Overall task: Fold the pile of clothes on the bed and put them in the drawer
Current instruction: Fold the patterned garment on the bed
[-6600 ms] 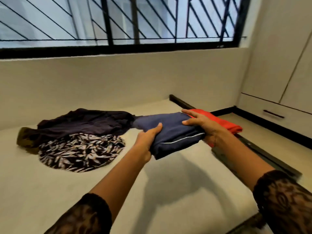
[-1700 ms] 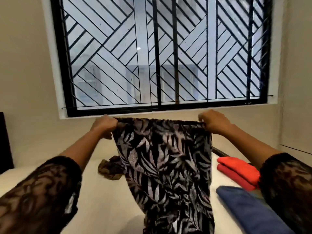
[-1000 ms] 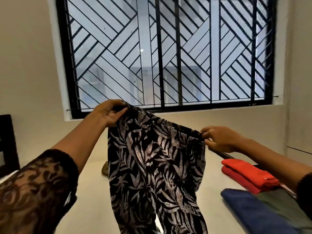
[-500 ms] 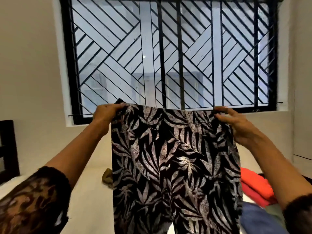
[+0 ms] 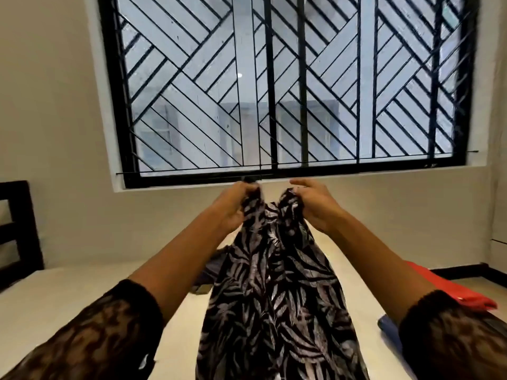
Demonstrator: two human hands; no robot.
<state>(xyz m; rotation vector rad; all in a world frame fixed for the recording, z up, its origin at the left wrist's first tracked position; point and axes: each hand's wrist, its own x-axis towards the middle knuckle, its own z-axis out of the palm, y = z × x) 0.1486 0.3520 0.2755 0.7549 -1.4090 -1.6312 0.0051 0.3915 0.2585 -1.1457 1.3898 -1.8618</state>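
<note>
**Operator:** What has changed since half a second ago?

**Supervisor:** Head view. The two hands were wide apart, with the top edge stretched flat. They have now closed to just beside each other, so the black-and-white leaf-print fabric garment (image 5: 274, 283) is doubled lengthwise and hangs above the cream bed (image 5: 68, 297).

**Operator:** Grip status?

**Supervisor:** The left hand (image 5: 233, 207) has its fingers curled round one top corner. The right hand (image 5: 315, 207) holds the other corner underneath, with its upper fingers loosely extended. Neither grip is slack.

**Operator:** Procedure for this step?

**Supervisor:** In my judgement:
- Match the two corners exactly before transferring both to one hand.
- Let the hanging fabric settle, then lower it onto bare bed.
- Smooth along the crease.
- Keep clear of the folded red garment (image 5: 450, 289) and the folded navy-blue garment (image 5: 389, 327) at the right, and of the dark crumpled garment (image 5: 211, 267) behind.

The thin fabric will probably slip, so misaligned edges are the likely fault.
</note>
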